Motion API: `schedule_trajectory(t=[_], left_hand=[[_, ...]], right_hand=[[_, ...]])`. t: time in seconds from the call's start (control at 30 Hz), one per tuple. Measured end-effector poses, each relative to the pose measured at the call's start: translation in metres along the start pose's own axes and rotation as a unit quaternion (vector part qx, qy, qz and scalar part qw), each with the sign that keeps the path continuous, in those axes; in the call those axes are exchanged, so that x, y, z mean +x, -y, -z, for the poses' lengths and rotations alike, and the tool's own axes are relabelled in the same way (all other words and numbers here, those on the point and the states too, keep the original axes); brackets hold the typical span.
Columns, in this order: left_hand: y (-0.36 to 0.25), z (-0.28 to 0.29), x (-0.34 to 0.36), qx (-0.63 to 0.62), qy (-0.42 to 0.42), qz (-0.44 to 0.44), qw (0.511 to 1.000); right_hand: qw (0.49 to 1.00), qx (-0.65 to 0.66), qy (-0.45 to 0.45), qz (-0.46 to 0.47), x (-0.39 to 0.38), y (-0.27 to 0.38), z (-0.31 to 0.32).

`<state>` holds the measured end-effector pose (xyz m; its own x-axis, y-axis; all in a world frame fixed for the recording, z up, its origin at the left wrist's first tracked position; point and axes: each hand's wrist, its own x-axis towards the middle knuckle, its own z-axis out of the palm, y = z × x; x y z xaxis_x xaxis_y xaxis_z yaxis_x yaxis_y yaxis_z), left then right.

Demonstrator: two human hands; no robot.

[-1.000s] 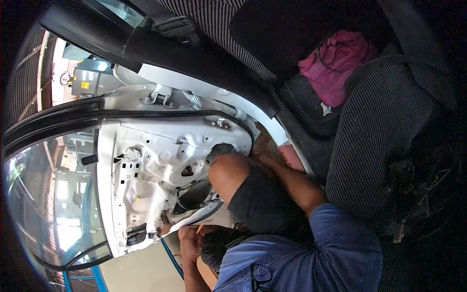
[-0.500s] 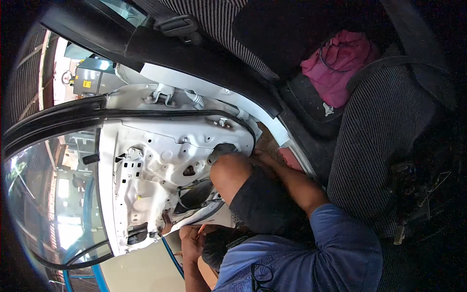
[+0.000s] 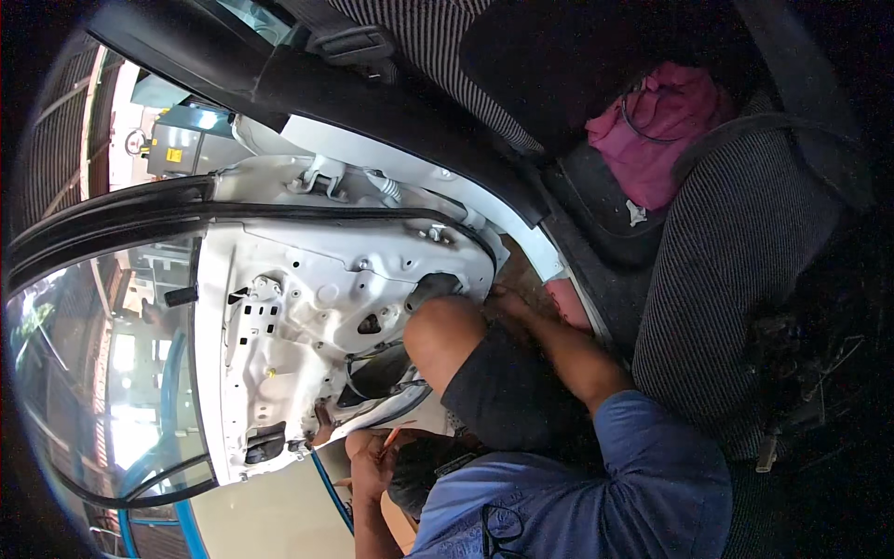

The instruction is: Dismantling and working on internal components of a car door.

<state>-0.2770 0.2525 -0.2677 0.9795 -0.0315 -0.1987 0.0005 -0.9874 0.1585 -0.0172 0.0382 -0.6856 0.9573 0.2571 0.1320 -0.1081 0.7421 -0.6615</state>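
A white car door (image 3: 326,294) with its inner trim off stands on the left, its bare metal full of holes and fittings. Beside its lower edge is my left hand (image 3: 370,464), closed on a slim orange stick-like thing (image 3: 399,433) whose kind I cannot make out. A brown shape touching the door close by is too unclear to name. My right arm reaches past my bent knee (image 3: 447,334), and my right hand (image 3: 507,300) is down by the door's rounded end. Its fingers are mostly hidden there.
Window glass (image 3: 112,363) in a black frame extends to the left. A striped seat (image 3: 736,242) is on the right, with a pink cloth bundle (image 3: 656,135) beyond it. The white sill (image 3: 484,191) and a seat-belt buckle (image 3: 349,45) lie above.
The whole view has shifted slightly, so the door and seat appear a little further right. My hands stay in nearly the same places; the orange thing's angle differs a little.
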Motion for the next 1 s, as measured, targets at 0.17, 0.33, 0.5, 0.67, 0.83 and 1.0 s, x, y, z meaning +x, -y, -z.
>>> schedule_trajectory(t=[0.17, 0.33, 0.5, 0.67, 0.83, 1.0], left_hand=[[-0.004, 0.004, -0.008, 0.014, 0.011, 0.0, 1.0], [-0.014, 0.003, -0.005, 0.0, -0.013, -0.024, 1.0], [-0.034, 0.011, -0.01, 0.022, -0.016, -0.011, 1.0], [-0.02, 0.006, -0.006, 0.033, 0.031, 0.002, 0.999], [-0.012, 0.0, -0.005, 0.037, 0.022, -0.019, 0.999], [-0.013, -0.003, -0.006, 0.041, 0.015, -0.021, 0.999]], right_hand=[[0.971, -0.176, 0.071, 0.144, -0.015, 0.028, -0.023], [0.934, 0.249, -0.114, -0.23, -0.031, -0.009, -0.007], [0.949, 0.168, -0.149, -0.221, -0.021, -0.052, 0.01], [0.961, 0.114, -0.148, -0.204, -0.002, -0.046, -0.005], [0.969, 0.062, -0.153, -0.186, -0.001, -0.034, -0.004], [0.973, 0.009, -0.158, -0.169, 0.006, -0.027, -0.006]])
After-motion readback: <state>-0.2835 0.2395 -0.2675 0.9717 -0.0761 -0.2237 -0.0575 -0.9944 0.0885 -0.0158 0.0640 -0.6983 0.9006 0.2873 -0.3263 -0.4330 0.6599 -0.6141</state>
